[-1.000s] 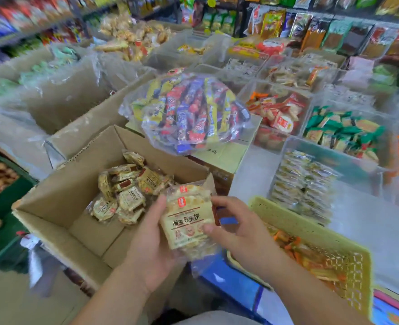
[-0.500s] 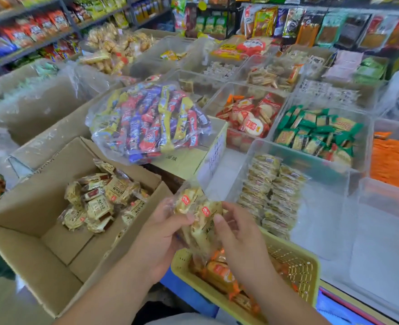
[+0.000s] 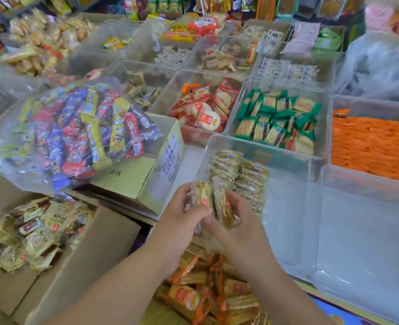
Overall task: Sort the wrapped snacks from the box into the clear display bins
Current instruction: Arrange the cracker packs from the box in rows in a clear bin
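A small bunch of wrapped snacks (image 3: 218, 202) stands on edge between both hands, at the near left corner of a clear bin (image 3: 287, 214) that holds a stack (image 3: 238, 174) of similar packets. The left hand (image 3: 182, 221) and right hand (image 3: 240, 226) each curl their fingers (image 3: 236, 199) round the bunch, gripping it. The cardboard box (image 3: 95, 254) lies near left.

Surface: white display counter top (image 3: 190, 158), with a bare strip showing between the box and the bins.
Front row: clear plastic bin with stacked wrapped biscuits (image 3: 287, 219) standing along its left wall. Against its right side is an empty clear plastic bin (image 3: 362, 242).
Second row: clear bin of red-and-white round crackers (image 3: 168, 97), clear bin of green-wrapped packets (image 3: 327, 137) and clear bin of orange packets (image 3: 376, 105), side by side.
Left: pale yellow cardboard box with black printed characters (image 3: 132, 181), just beside the cracker bin.
Back: more clear bins, their contents too blurred to tell.
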Available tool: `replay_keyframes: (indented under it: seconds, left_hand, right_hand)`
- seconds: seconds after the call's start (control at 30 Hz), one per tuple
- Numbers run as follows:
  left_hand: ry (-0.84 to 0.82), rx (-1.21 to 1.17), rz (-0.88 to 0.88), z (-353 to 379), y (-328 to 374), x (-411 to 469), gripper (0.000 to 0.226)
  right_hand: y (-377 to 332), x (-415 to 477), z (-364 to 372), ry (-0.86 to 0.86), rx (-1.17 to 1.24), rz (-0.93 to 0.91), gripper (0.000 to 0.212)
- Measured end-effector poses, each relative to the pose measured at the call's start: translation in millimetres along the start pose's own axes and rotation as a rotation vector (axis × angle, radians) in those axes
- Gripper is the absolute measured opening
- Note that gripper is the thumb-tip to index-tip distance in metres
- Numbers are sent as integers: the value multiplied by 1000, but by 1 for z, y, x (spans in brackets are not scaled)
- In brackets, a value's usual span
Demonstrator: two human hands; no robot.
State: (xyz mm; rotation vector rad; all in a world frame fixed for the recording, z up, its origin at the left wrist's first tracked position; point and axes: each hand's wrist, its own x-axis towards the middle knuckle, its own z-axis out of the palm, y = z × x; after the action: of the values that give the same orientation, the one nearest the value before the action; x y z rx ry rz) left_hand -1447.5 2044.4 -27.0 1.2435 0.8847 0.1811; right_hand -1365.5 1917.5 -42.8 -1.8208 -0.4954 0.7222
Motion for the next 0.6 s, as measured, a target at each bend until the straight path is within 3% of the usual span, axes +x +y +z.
replay_keyframes:
  seconds: [0.13,0.33,0.47,0.6]
  left_hand:
    - [-6,-16,-88,8,-3,28,51]
    - [-33,-47,-164,11,-3,63,51]
    - [-28,116,-210,7,-6,90,49]
    - [-50,350,-198,8,-4,107,53]
  right_hand:
    - [19,24,-21,7,14,17,42]
    - [46,53,-46,95,-9,122,46]
    - [60,67,-64,160,61,213,41]
    - [73,76,-83,267,76,156,34]
